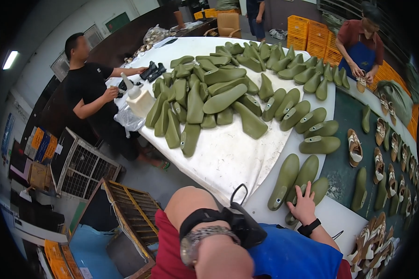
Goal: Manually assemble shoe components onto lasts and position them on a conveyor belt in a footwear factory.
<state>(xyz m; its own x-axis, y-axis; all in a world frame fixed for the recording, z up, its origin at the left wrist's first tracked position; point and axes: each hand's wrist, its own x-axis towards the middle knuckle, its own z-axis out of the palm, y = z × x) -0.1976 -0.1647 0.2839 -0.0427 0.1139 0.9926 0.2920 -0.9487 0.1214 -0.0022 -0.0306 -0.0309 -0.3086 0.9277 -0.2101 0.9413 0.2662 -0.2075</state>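
Observation:
My right hand (304,205) is at the white table edge, fingers spread over green shoe lasts. Its fingertips lie on or just above a last (307,171) in a small group; I cannot tell how firmly they touch. Beside it lies another last (284,181), and a third (319,189) is partly behind the fingers. My left arm is raised close to the camera, with a metal watch and a black strapped device (242,228). The left hand (188,203) is bent away, its fingers hidden, so what it holds cannot be seen.
A big heap of green lasts (195,100) covers the white table (223,158). A dark green belt (342,121) carries shoes and lasts on the right. One person stands left by a white bottle (137,97); another handles a shoe at far right. A wooden-slatted crate (130,209) stands lower left.

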